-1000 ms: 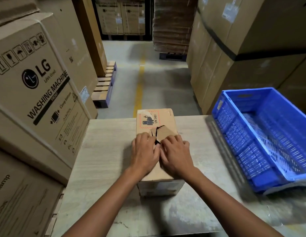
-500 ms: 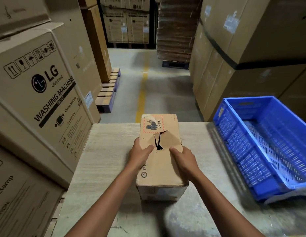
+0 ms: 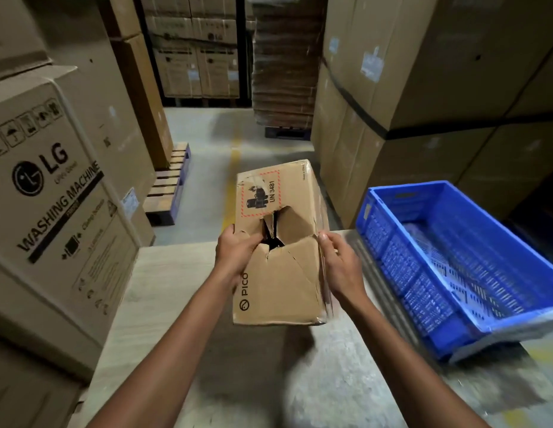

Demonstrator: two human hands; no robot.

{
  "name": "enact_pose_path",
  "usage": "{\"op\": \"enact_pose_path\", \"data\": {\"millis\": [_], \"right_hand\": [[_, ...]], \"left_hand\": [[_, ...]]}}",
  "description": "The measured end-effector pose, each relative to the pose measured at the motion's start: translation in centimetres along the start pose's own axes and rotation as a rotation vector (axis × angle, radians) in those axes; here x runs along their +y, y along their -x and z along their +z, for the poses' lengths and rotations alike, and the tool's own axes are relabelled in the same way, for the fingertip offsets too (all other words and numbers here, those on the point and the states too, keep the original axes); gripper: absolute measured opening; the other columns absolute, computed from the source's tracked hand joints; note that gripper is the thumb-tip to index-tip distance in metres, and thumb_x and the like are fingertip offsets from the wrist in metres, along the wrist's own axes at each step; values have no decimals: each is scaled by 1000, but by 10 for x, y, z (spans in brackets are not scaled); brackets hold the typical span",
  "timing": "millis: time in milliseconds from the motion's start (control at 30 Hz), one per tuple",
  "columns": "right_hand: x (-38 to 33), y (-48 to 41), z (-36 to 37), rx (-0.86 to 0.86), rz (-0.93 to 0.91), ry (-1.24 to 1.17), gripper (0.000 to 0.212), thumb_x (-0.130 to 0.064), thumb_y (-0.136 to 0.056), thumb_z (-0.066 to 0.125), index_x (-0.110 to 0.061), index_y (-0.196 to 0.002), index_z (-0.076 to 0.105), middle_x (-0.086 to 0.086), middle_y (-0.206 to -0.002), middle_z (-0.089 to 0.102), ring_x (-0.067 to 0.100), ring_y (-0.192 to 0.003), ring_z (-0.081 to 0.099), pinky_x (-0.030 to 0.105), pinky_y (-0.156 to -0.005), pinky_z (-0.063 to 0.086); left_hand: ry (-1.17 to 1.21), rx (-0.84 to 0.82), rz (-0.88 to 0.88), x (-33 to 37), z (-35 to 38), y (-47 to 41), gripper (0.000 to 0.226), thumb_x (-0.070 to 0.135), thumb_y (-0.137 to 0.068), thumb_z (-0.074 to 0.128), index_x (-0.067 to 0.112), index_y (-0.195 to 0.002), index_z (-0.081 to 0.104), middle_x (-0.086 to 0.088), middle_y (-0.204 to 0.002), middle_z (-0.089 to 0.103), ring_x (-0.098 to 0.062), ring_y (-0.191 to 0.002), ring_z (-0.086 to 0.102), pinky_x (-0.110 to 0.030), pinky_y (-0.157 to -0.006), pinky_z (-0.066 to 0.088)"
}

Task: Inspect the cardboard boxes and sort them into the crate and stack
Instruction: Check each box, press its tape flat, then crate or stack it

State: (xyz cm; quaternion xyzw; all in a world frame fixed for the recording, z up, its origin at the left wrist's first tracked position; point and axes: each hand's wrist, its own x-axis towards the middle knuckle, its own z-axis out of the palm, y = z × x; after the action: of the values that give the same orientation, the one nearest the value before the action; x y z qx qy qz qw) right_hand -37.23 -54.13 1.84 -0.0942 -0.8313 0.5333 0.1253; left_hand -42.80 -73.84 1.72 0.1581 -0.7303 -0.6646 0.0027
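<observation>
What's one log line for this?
torn box | held above table | left hand, right hand grip sides | blue crate nearby

1. The cardboard box (image 3: 278,282) is brown and oblong. "PICO" is printed along its left edge, and a red-hatched "UN 3481" battery label sits at its far end.
2. Its upper face is torn: a jagged dark hole gapes near the middle, with creased flaps bent around it and cracks running toward the right edge.
3. It is held above the bench (image 3: 164,288) with its far end tipped up. The left hand (image 3: 235,251) grips its left edge and the right hand (image 3: 340,267) its right side.
4. The crate (image 3: 401,267) is blue plastic with slotted walls and floor. It sits at the right of the bench, near the box but apart from it.
</observation>
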Motion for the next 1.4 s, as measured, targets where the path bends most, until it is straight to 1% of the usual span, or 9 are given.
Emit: {"op": "enact_pose_path", "data": {"millis": [133,267,433,500,633,833,1033,1200,1400], "right_hand": [[9,-14,-25,-5,19,77,64,-71,-92,30,-35,-141,48,3,-145,42,24,-134,39,52,-113,33],[15,-24,-57,109,123,42,76,-69,-90,47,-30,-153,28,4,-155,38,28,-142,35,52,-118,28],[9,-42,-117,352,193,-174,68,-63,-87,62,-28,-139,37,-4,-129,55,25,-125,54,46,-107,42],[11,-52,-141,402,229,-191,96,-81,-71,62,-22,-144,38,2,-140,53,27,-131,49,49,-110,39],[25,-75,-192,485,242,-130,121,-98,-53,57,-26,-148,36,8,-143,50,30,-129,49,55,-108,42],[35,-119,-280,549,174,-62,113,-71,-72,73,-24,-158,17,15,-150,30,33,-135,38,43,-108,37],[69,-179,-353,540,155,-133,115,-59,-72,80,-15,-158,19,16,-148,26,28,-137,39,27,-112,33],[94,-230,-403,540,162,-301,74,-57,-95,55,-10,-148,34,18,-147,36,26,-134,39,22,-100,28],[125,-277,-424,423,218,-488,116,-106,-47,41,-18,-123,48,8,-121,61,26,-111,59,50,-98,51]], "left_hand": [[92,-198,8,23,10,-7,22,9,-82,72,12,-103,66,-12,-99,74,-23,-78,67,-34,-71,55],[174,-407,-33,45,31,-15,22,8,-87,67,12,-109,66,-12,-90,73,-21,-71,66,-30,-63,54],[201,-547,85,70,79,-14,47,20,-70,70,14,-116,64,-6,-92,75,-21,-77,67,-29,-61,55],[192,-606,150,78,103,-10,51,23,-70,71,16,-119,61,-4,-96,75,-17,-78,70,-29,-62,56],[187,-670,286,95,155,-1,44,22,-82,75,18,-123,58,3,-99,76,-14,-87,71,-24,-68,56],[-77,-460,633,133,261,-4,58,59,-99,33,28,-148,38,3,-142,52,-12,-131,48,-37,-110,39],[97,-469,279,186,375,-7,91,82,-89,16,16,-139,54,-15,-122,67,-33,-123,58,-49,-111,41],[355,-622,39,207,443,-7,88,72,-95,9,11,-133,60,-10,-91,76,-22,-77,74,-28,-61,59],[553,-661,18,190,490,-33,88,74,-95,14,9,-140,53,-19,-135,60,-32,-124,59,-46,-110,42]]}}
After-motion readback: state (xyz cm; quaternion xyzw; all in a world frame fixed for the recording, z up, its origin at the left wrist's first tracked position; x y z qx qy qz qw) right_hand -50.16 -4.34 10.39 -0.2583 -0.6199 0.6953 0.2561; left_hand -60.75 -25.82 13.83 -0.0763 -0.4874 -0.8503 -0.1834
